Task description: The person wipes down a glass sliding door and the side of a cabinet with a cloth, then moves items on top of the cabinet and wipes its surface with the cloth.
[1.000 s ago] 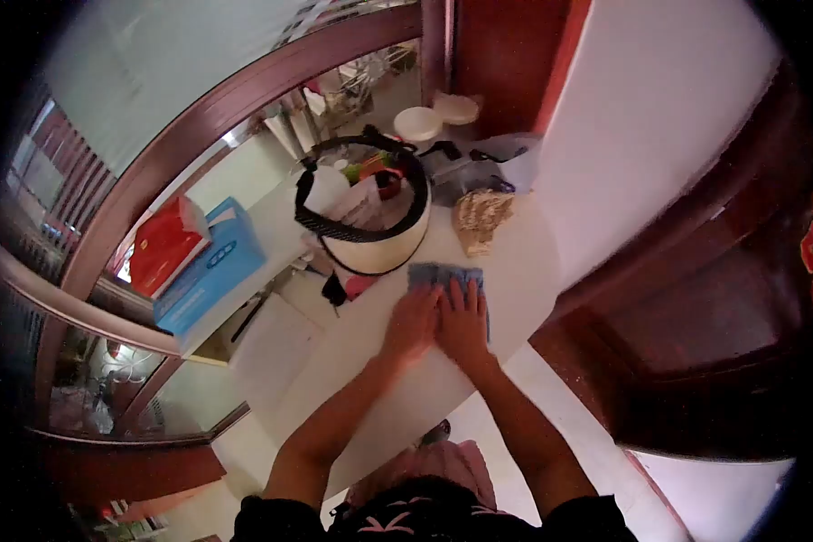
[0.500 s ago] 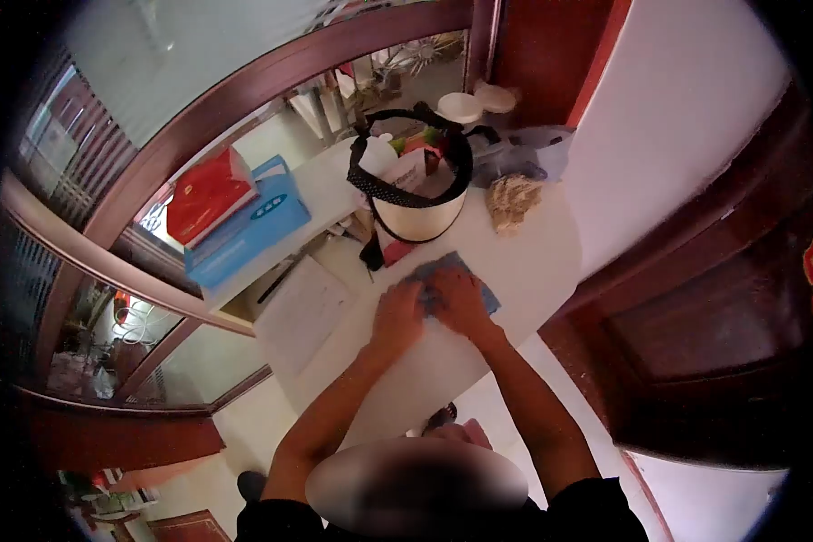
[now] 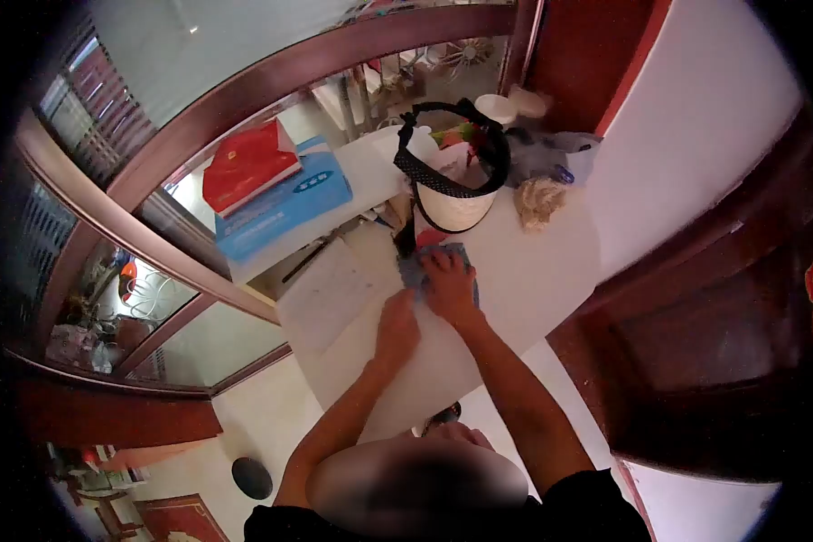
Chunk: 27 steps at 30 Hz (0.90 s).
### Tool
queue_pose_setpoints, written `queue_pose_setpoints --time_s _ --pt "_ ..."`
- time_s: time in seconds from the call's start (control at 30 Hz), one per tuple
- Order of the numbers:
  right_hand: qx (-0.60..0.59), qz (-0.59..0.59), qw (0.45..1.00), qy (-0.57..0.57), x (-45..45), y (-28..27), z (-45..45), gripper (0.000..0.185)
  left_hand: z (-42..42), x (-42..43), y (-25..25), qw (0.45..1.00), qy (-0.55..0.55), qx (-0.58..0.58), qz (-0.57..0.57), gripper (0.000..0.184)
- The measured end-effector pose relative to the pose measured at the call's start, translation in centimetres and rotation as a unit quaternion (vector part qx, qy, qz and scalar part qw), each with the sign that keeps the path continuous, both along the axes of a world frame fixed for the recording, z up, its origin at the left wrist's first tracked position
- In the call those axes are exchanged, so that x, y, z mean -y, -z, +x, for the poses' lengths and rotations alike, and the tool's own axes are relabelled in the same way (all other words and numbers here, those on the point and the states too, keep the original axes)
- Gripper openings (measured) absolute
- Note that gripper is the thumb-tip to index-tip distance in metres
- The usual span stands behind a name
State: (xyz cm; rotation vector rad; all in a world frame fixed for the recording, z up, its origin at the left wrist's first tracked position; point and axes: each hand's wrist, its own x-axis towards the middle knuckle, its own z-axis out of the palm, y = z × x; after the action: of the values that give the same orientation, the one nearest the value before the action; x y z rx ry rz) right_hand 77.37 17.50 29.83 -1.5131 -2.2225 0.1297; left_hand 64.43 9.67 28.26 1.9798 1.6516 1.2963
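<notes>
A folded blue-grey cloth [image 3: 410, 271] lies on the white tabletop [image 3: 533, 280], just in front of a cream bucket-shaped bag [image 3: 456, 208] with a black dotted rim. My right hand [image 3: 452, 287] presses down over the cloth, its fingers bent and gripping the fabric against the table. Close to the cloth's near left corner, my left hand [image 3: 397, 330] rests on the table with its fingers curled in. Whether those fingers pinch anything is hidden.
White papers [image 3: 330, 294] lie left of my left hand. Behind them, a red box [image 3: 248, 167] tops a blue box [image 3: 285, 212] on a raised ledge. A crumpled tan bundle [image 3: 540, 203] and a clear plastic bag [image 3: 537, 158] are beside the wall.
My right hand and the cloth have slid left along the table, toward the front of the bag. My left hand has moved left and off the cloth's middle. The camera view has shifted slightly.
</notes>
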Motion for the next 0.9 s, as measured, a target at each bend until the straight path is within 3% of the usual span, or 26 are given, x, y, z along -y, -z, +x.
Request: queue_pose_setpoints --time_s 0.07,0.27,0.4,0.5,0.6,0.67,0.9 --pt "0.024 0.034 0.998 0.041 0.7 0.1 -1.5 0.048 -0.3 0.2 0.7 1.000 -0.010 -0.005 -0.018 0.039" --pt "0.020 -0.143 0.986 -0.080 3.7 -1.9 3.9 0.049 0.8 1.3 -2.0 0.997 0.013 -0.059 -0.044 0.040" --pt "0.029 -0.061 0.997 -0.042 5.1 -1.5 8.4 0.050 3.1 0.9 -2.9 0.989 0.123 -0.086 -0.004 0.041" --pt "0.030 0.009 0.999 0.031 3.4 -0.2 9.6 0.049 5.6 -1.0 -0.1 0.983 0.147 -0.111 0.021 0.044" --pt "0.022 0.066 0.992 0.109 -1.5 0.8 9.7 0.048 7.6 -2.9 0.4 0.984 0.119 -0.125 0.052 0.049" --pt "0.000 0.100 0.985 0.138 -5.4 2.4 10.2 0.048 8.7 -4.5 0.2 0.979 0.149 -0.136 0.015 0.050" --pt "0.110 0.106 0.971 0.186 -16.7 4.3 11.7 0.052 9.6 -4.7 -3.1 0.978 0.133 -0.160 0.009 0.046"
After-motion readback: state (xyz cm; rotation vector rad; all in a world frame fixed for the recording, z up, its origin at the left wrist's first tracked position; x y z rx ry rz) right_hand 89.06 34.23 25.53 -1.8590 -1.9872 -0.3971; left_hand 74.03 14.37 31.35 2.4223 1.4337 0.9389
